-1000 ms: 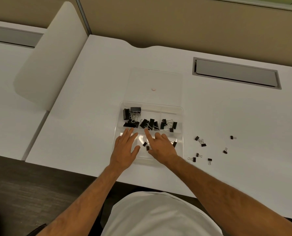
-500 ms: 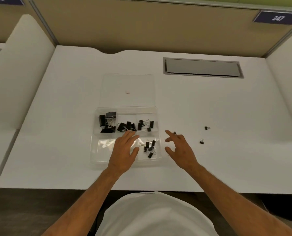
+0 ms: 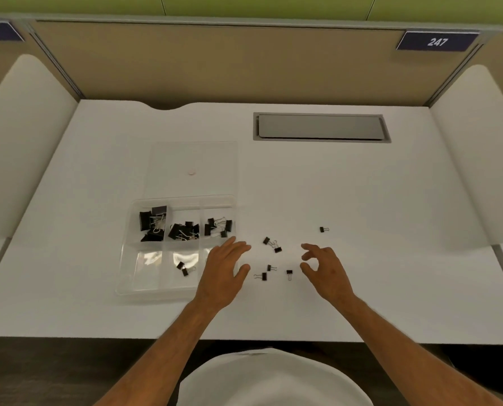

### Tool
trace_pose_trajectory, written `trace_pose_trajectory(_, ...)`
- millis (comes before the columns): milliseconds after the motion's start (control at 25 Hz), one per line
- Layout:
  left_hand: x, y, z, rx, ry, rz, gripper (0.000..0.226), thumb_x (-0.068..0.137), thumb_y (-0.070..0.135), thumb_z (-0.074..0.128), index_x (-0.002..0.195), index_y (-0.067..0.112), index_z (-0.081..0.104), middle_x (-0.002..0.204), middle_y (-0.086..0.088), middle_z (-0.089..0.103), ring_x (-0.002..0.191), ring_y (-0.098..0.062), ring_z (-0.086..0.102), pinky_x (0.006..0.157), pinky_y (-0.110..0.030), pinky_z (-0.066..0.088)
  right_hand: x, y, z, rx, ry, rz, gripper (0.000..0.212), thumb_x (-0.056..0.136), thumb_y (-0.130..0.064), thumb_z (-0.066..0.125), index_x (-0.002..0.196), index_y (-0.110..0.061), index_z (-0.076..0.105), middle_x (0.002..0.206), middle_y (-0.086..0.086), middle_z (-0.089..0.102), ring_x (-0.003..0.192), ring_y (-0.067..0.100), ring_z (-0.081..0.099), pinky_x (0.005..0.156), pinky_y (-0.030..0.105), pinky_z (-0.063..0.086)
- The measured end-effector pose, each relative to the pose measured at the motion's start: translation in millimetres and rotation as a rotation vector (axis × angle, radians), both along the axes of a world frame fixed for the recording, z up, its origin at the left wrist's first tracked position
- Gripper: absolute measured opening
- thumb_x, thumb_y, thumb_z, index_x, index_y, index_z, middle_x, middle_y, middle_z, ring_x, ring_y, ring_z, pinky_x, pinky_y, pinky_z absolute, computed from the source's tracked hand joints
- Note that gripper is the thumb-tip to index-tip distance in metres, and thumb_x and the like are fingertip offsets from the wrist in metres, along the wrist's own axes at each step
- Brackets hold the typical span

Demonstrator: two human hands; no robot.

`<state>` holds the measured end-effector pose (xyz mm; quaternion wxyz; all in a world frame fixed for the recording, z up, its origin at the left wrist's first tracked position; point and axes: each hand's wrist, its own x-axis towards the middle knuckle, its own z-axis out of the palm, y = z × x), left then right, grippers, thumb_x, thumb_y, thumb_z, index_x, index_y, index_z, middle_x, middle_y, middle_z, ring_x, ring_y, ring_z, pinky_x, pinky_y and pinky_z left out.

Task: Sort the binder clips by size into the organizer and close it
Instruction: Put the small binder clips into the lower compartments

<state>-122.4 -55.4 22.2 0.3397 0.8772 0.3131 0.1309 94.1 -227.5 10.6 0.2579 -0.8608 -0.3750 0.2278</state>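
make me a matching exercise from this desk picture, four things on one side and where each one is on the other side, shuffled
Things:
1. largest black binder clips
2. clear plastic organizer lid
3. lone small black binder clip
4. pair of small black binder clips

Places:
A. alone on the white desk, beyond the right hand
B. near middle compartment of the clear organizer
C. far left compartment
D. lying open and flat behind the compartments

Pairs: 1-C, 2-D, 3-A, 4-B
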Motion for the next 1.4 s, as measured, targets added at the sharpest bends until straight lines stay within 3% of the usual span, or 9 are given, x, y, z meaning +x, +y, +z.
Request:
trace_pose_trajectory(120,20,-14,3,0.036,0.011,0.041,0.041,0.094,0.022,0.062,0.134,0.026,0.053,0.139,0.011,0.052,0.143,-0.006,0.025,0.119,-0.043,0.017,18,-4,-3,0.020,-0.006,0.020,0.043,0.089,-0.027,0.067,0.129,-0.036,0.053,0.105,-0.013,0.061,0.094,-0.012,0.048,0.071,0.007,0.037)
trace_pose_trajectory(280,30,-31,1,0.074,0.067,0.047,0.041,0.094,0.021,0.061,0.134,0.023,0.054,0.138,0.011,0.053,0.143,-0.009,0.027,0.120,-0.043,0.013,23,-15,-12,-0.004,0.031,0.015,0.042,0.090,-0.027,0.066,0.129,-0.036,0.053,0.107,-0.013,0.061,0.085,0.001,0.050,0.070,0.005,0.036)
trace_pose_trajectory(400,42,-25,-2,0.089,0.118,0.000,0.043,0.093,0.017,0.060,0.135,0.020,0.053,0.138,0.007,0.053,0.144,-0.014,0.028,0.121,-0.042,0.010,23,-27,-18,0.003,0.043,-0.003,0.042,0.090,-0.027,0.067,0.129,-0.035,0.054,0.108,-0.013,0.062,0.094,0.000,0.051,0.072,0.003,0.035)
trace_pose_trajectory(600,80,6,-11,0.136,0.335,-0.162,0.051,0.091,0.006,0.057,0.141,0.011,0.046,0.143,-0.004,0.048,0.145,-0.027,0.024,0.118,-0.035,0.002,28,-47,-22,-0.006,0.078,-0.025,0.044,0.090,-0.026,0.068,0.130,-0.036,0.053,0.107,-0.012,0.061,0.086,0.002,0.052,0.070,0.006,0.038)
trace_pose_trajectory(800,103,22,-28,0.326,0.564,-0.280,0.051,0.089,0.004,0.054,0.138,0.019,0.047,0.128,-0.002,0.054,0.124,-0.024,0.044,0.113,-0.042,0.018,31,-70,-19,0.015,0.101,-0.075,0.043,0.089,-0.025,0.069,0.129,-0.035,0.055,0.106,-0.013,0.063,0.095,0.002,0.052,0.079,0.011,0.042)
trace_pose_trajectory(1000,109,16,-35,0.362,0.659,-0.229,0.035,0.088,0.007,0.058,0.118,0.024,0.055,0.108,0.004,0.058,0.106,-0.019,0.053,0.108,-0.049,0.012,34,-79,-17,-0.004,0.114,-0.090,0.047,0.090,-0.025,0.068,0.131,-0.037,0.050,0.105,-0.016,0.062,0.099,0.001,0.051,0.080,0.015,0.041)
trace_pose_trajectory(1160,104,14,-38,0.444,0.686,-0.243,0.024,0.079,0.009,0.070,0.095,0.024,0.061,0.083,0.007,0.060,0.086,-0.018,0.058,0.106,-0.055,0.015,33,-69,-19,-0.012,0.140,-0.079,0.041,0.090,-0.024,0.067,0.128,-0.036,0.054,0.105,-0.014,0.063,0.099,0.002,0.051,0.085,0.019,0.045)
trace_pose_trajectory(1240,100,15,-36,0.477,0.648,-0.232,0.027,0.069,0.010,0.079,0.084,0.024,0.063,0.074,0.008,0.057,0.075,-0.017,0.058,0.104,-0.057,0.017,32,-54,-20,-0.026,0.143,-0.041,0.038,0.091,-0.024,0.066,0.127,-0.035,0.055,0.107,-0.012,0.063,0.096,0.001,0.051,0.083,0.011,0.041)
trace_pose_trajectory(1400,84,10,-12,0.384,0.544,-0.100,0.013,0.084,0.023,0.070,0.094,0.028,0.065,0.089,0.010,0.060,0.093,-0.015,0.058,0.108,-0.054,0.006,22,-2,-22,-0.062,0.145,0.085,0.037,0.093,-0.027,0.063,0.129,-0.032,0.055,0.109,-0.011,0.062,0.095,0.005,0.050,0.087,0.022,0.046)
